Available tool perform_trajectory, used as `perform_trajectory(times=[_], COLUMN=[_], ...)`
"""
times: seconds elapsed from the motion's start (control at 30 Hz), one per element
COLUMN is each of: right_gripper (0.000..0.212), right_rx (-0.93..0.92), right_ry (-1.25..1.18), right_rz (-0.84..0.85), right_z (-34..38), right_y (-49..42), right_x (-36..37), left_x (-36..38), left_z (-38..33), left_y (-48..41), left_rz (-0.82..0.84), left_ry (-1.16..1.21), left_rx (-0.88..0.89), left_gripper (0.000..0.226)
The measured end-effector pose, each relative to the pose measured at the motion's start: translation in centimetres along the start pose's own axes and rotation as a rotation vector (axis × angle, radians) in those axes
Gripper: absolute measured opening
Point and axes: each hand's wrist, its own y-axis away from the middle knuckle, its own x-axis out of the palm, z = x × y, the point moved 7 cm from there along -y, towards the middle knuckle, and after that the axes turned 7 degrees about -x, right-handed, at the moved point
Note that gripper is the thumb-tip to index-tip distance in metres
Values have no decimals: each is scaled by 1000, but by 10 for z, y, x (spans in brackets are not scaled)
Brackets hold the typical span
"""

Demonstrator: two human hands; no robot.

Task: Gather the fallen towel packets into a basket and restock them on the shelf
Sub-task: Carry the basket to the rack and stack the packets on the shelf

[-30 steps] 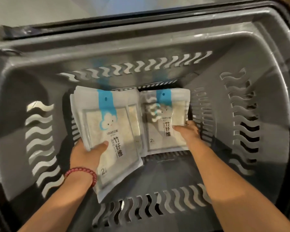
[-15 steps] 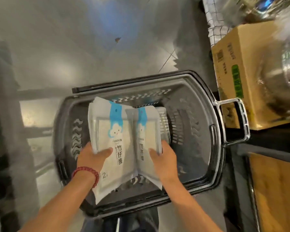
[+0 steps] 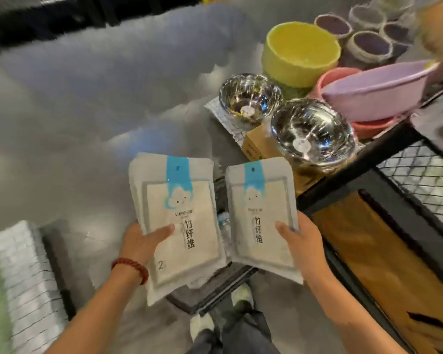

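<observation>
**Holding two lots of towel packets above the basket**

Both forearms reached forward from six o'clock, palms turned inward. The left hand (image 3: 143,243), a red bead bracelet (image 3: 131,267) on its wrist, gripped a stack of towel packets (image 3: 182,200) at its lower left edge, thumb pressed across the front; its fingers were hidden behind the stack. The right hand (image 3: 303,249) gripped a second towel packet (image 3: 260,200) at its lower right edge in the same way. The two lots stood upright, side by side, just apart.

Under them, only part of the dark basket (image 3: 215,290) showed, its contents hidden.

At one to two o'clock, by the black shelf frame (image 3: 368,162), two steel bowls (image 3: 250,98) (image 3: 312,131) each held a white sticker. The nearer bowl rested on a cardboard box (image 3: 257,146). Behind them stood a yellow tub (image 3: 301,52), and a purple basin (image 3: 374,92) sat nested in a pink basin (image 3: 335,77).
</observation>
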Motion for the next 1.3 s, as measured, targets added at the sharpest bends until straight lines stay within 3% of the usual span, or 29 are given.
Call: perform_trajectory(times=[0.2,0.43,0.63,0.83,1.0,1.13,1.2,1.3], right_gripper=[21,18,12,9,12,18,16,15], right_rx=[-37,-108,-157,-143,-134,-103,-86,-47], right_ry=[-120,-277,-323,-300,-313,-349,-362,-339], right_rz=[-280,-636,-885,-1085,-1159,-1195,-1232,-1287], right_z=[52,67,41,6,-9,-21,-25,-32], right_y=[74,115,145,151,131,109,99,87], right_x=[-129,-273,-405,-514,-562,-570,-573,-578], left_x=[58,194,350,486,563,614,637,675], left_z=[-94,-178,-202,-214,-226,-228,-231,-225], left_y=[69,143,201,245,258,243,233,203], left_rz=[200,493,770,904,945,987,1014,1067], left_ry=[-97,-86,-77,-121,-196,-231,-271,-326], left_rx=[171,331,366,441,518,544,597,520], left_gripper=[22,21,47,44,50,38,48,35])
